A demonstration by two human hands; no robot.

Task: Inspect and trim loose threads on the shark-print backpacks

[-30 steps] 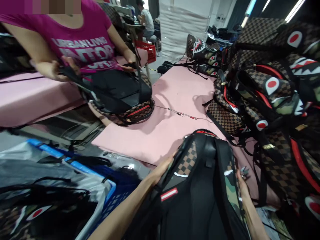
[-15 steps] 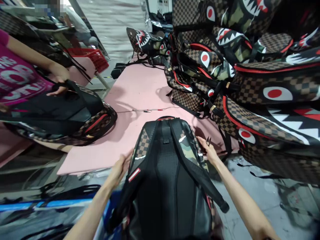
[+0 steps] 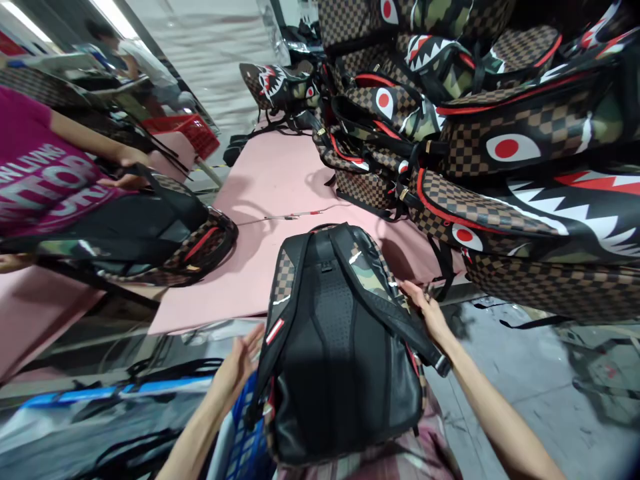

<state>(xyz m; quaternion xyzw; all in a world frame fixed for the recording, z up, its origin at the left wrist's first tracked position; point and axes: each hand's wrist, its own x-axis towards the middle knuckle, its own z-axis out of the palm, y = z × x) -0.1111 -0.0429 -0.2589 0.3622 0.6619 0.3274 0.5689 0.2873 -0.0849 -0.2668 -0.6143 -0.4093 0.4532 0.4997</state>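
A black backpack (image 3: 340,347) with checkered and camouflage side panels leans against the near table edge, its padded back and shoulder straps toward me. At its left side is my left hand (image 3: 239,363), fingers stretched out and apart, holding nothing. On the opposite side my right hand (image 3: 429,313) has its fingers extended against the bag's upper edge, beside the strap. A small dark item shows by the right fingers, too unclear to name. The bag's front is hidden.
The pink table (image 3: 280,167) runs ahead. Shark-face backpacks (image 3: 525,220) are piled on the right. At left a person in a magenta shirt (image 3: 45,160) handles another backpack (image 3: 150,227). A blue crate (image 3: 245,433) stands below my left hand; a red basket (image 3: 185,133) is farther back.
The backpack sits farther from me and shows down to its bottom edge. My left hand has come slightly off its side, fingers spreading. The view has shifted right.
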